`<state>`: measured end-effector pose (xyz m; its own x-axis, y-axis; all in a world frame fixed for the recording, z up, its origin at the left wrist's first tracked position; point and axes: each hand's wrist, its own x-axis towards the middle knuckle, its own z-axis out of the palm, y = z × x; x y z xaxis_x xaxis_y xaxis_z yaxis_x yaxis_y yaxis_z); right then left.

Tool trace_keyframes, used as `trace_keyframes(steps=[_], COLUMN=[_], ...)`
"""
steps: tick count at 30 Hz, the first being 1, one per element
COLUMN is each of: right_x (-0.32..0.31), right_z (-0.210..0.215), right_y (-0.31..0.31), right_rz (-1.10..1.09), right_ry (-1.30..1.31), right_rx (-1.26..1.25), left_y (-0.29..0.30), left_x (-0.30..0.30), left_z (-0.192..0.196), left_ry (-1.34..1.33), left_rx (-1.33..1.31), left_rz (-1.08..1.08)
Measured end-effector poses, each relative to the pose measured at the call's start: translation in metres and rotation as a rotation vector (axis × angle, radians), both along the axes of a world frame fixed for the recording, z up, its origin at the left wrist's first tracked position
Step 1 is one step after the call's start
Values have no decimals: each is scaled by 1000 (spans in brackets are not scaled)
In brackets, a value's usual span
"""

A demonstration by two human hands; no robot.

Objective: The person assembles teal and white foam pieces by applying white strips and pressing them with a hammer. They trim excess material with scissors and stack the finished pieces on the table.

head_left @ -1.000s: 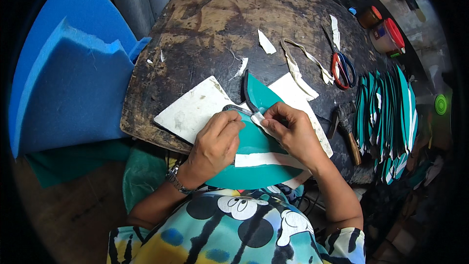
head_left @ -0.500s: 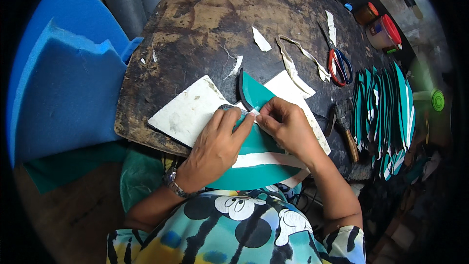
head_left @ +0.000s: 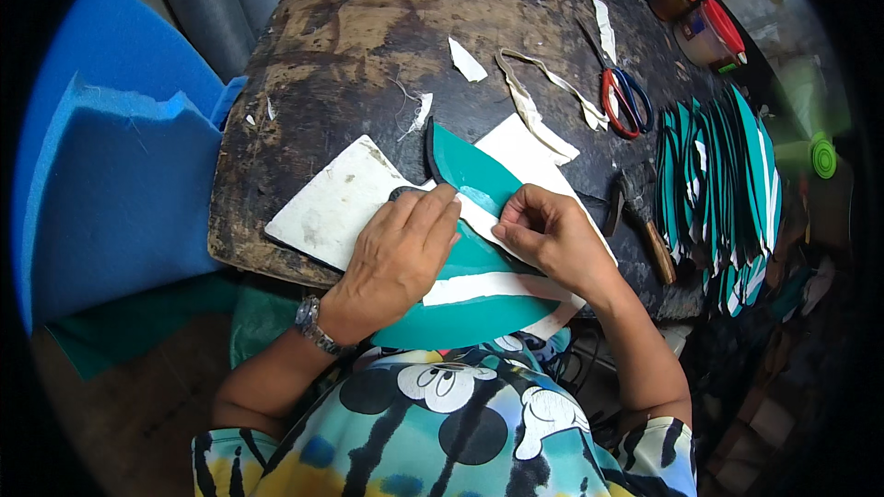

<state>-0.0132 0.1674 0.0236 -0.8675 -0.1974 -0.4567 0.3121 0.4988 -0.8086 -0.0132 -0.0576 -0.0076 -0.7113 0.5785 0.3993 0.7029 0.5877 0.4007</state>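
Blue foam sheets (head_left: 120, 184) fill the frame's left; my scarred dark worktable (head_left: 368, 28) spans the centre; a teal stack (head_left: 718, 193) stands at right; the teal piece (head_left: 479, 267) lies lower centre, my left hand (head_left: 401, 253) pressing it with fingers together, my right hand (head_left: 552, 239) pinching its white strip (head_left: 483, 219); scissors (head_left: 622, 97) upper right.
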Motion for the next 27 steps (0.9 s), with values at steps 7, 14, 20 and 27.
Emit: trace_keyframes(steps=[7, 14, 20, 27], right_x=[-6, 7, 22, 26], right_z=[-1, 21, 21, 14], right_y=[3, 25, 31, 36], right_rz=[23, -143, -266, -240], right_ry=[22, -211, -389, -358], right_rx=[-20, -200, -496, -612], left_y=[-1, 1, 3, 3], left_x=[-2, 1, 4, 6], left_z=[-3, 1, 1, -1], left_ry=[88, 53, 102, 122], left_rx=[-63, -95, -141, -179], left_rz=[-92, -82, -79, -77])
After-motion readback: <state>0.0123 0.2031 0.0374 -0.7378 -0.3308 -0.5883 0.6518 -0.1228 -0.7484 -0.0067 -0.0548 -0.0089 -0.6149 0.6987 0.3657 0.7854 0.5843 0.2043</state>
